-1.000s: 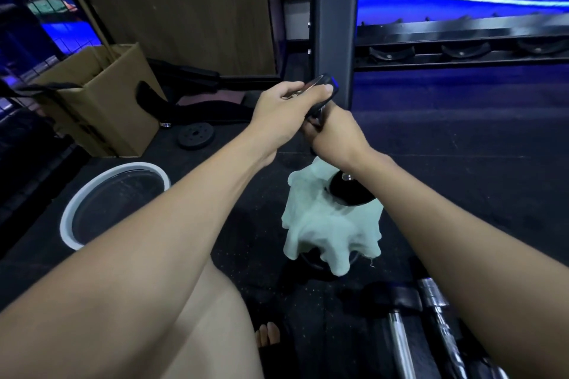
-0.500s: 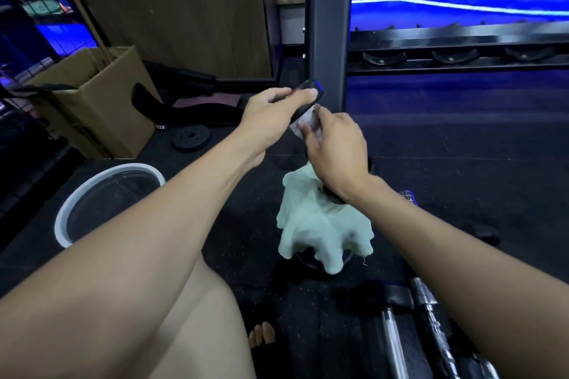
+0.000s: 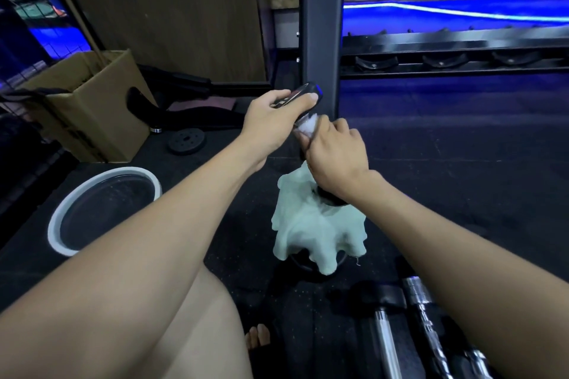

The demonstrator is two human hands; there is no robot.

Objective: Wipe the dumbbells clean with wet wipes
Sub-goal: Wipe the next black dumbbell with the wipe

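A black dumbbell (image 3: 311, 92) stands tilted on end over the floor. My left hand (image 3: 274, 118) grips its upper head from the left. My right hand (image 3: 335, 151) is wrapped around the handle just below, pressing a white wet wipe (image 3: 308, 125) against the bar. The lower head (image 3: 331, 198) shows dark under my right wrist. It rests on a pale green cloth (image 3: 317, 224) draped over a black weight on the floor.
A white-rimmed round basin (image 3: 66, 209) sits on the floor at left, a cardboard box (image 3: 92, 114) behind it. A small weight plate (image 3: 186, 141) lies near the box. Chrome bars (image 3: 425, 311) lie at bottom right. A rack post (image 3: 320, 24) rises behind the dumbbell.
My right hand has slid along the handle with the wipe, which now shows white between my two hands. My left hand keeps its grip on the upper head.
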